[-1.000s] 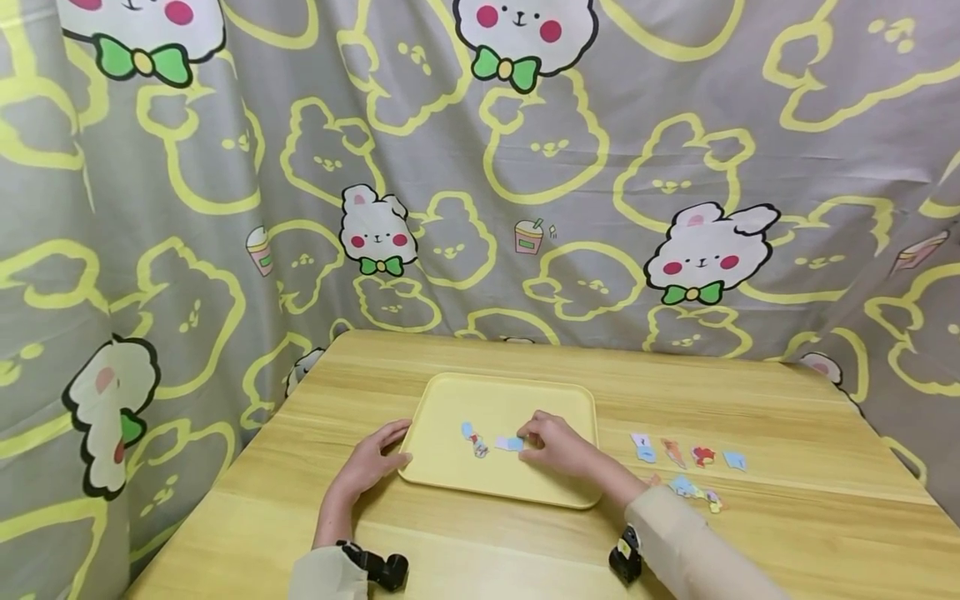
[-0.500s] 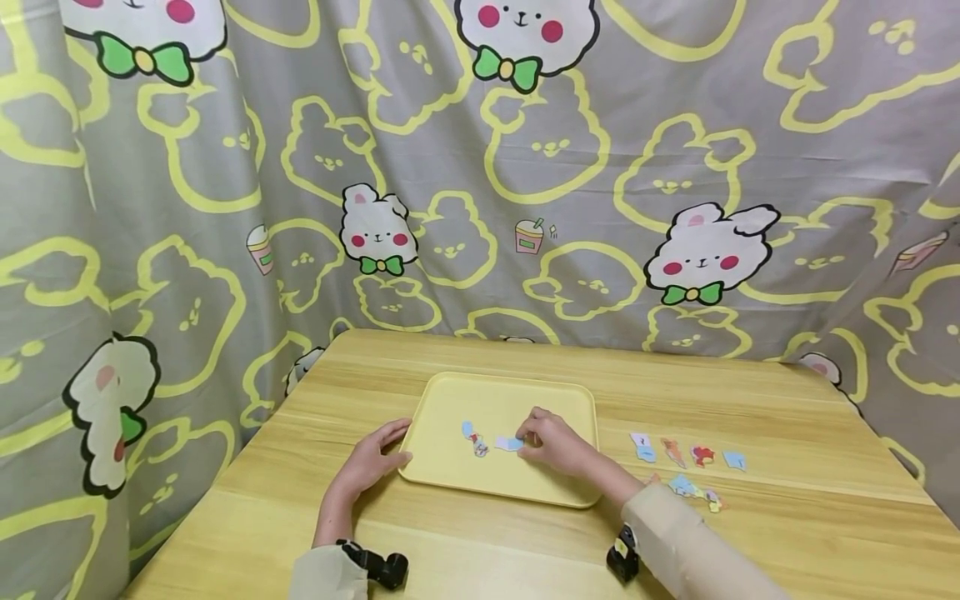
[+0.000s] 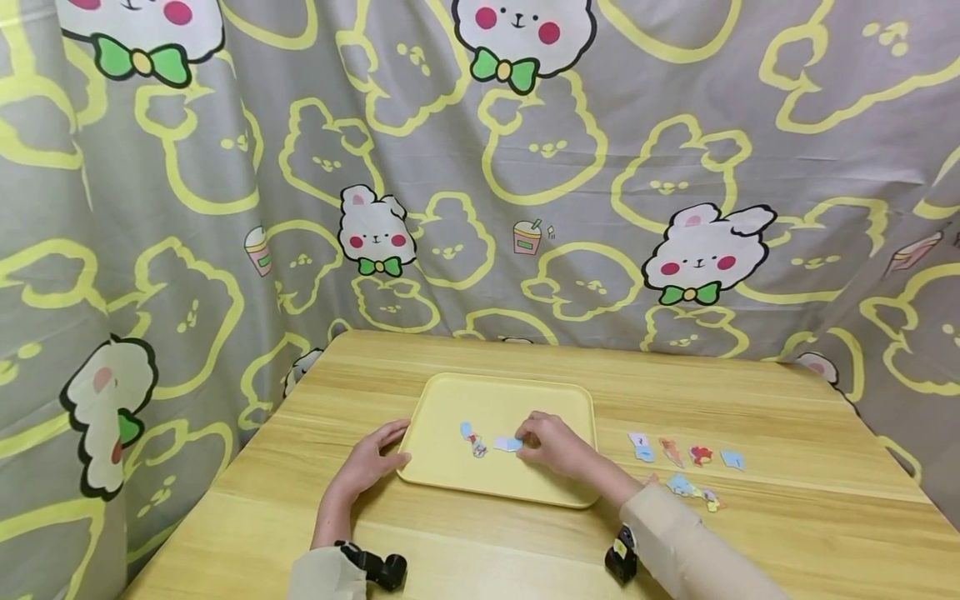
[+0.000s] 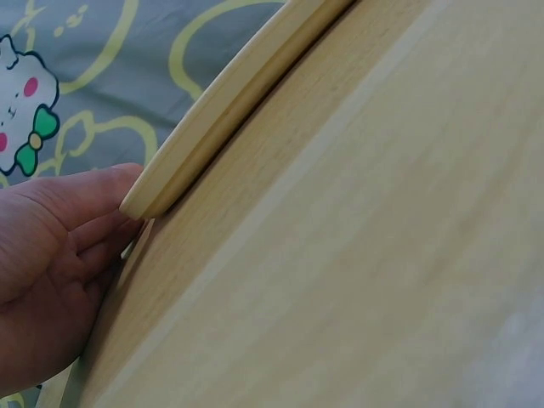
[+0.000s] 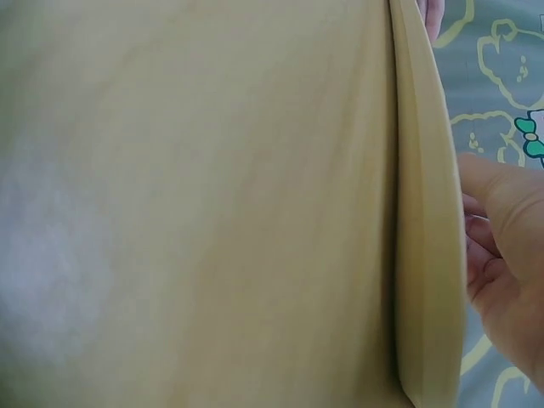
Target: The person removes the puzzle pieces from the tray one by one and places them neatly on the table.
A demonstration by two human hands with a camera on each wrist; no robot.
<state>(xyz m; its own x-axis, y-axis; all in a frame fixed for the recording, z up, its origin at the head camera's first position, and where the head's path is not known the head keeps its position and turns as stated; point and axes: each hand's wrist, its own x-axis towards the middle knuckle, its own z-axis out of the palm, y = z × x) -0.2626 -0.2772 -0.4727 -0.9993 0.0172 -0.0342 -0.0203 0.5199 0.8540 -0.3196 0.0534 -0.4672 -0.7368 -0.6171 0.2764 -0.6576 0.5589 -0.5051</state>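
Note:
A yellow tray (image 3: 450,487) lies on the wooden table. My left hand (image 3: 367,463) rests against the tray's left rim, its thumb (image 4: 119,183) and relaxed fingers touching the edge from outside. Over the tray's right half, my right hand (image 3: 558,446) pinches the right end of a white and light blue puzzle piece (image 3: 507,444) between thumb and fingers. Part of that piece is covered by the fingertips. To its left on the tray lie other small puzzle pieces (image 3: 478,448), colourful and set end to end. The tray's raised wall hides the right fingertips in the right wrist view.
Several more puzzle pieces (image 3: 701,455) lie on the table (image 3: 480,550) right of the tray, some near the right forearm. A grey curtain (image 3: 465,292) with rabbit drawings hangs behind and beside the table. Black wrist cameras (image 3: 619,557) sit on both wrists.
The right fingers shift very slightly at the puzzle piece on the tray. The left hand, the tray and the other pieces keep their places.

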